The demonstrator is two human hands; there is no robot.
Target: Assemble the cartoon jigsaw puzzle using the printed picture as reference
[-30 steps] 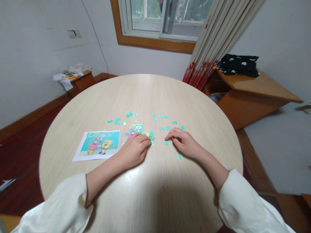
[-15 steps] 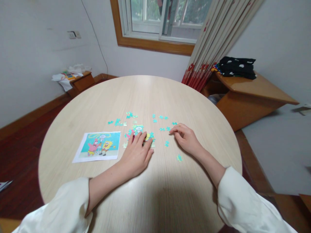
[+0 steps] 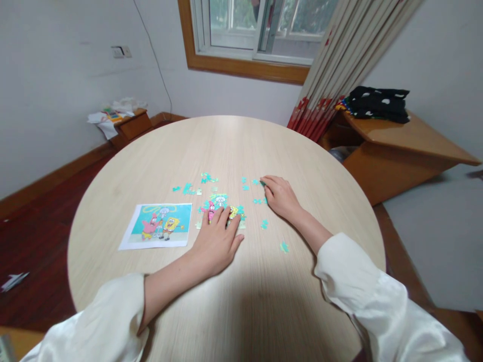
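My left hand (image 3: 217,241) lies flat on the round wooden table (image 3: 226,146), fingers stretched out and resting on the near edge of a partly joined cartoon puzzle (image 3: 221,206). My right hand (image 3: 281,196) reaches farther out, fingers curled down onto the loose teal puzzle pieces (image 3: 256,182) at the table's middle. Whether it holds one is hidden. A printed reference picture (image 3: 158,223) with the same cartoon figures lies to the left of my left hand.
More teal pieces lie scattered: a group (image 3: 190,190) at the left, one (image 3: 264,223) by my right wrist, one (image 3: 284,247) nearer me. A wooden desk (image 3: 407,146) with folded dark cloth (image 3: 379,103) stands right, a curtain (image 3: 339,65) behind.
My right hand has moved away from me, from beside the joined puzzle to the loose pieces farther out. My left hand has uncurled and flattened on the puzzle's edge.
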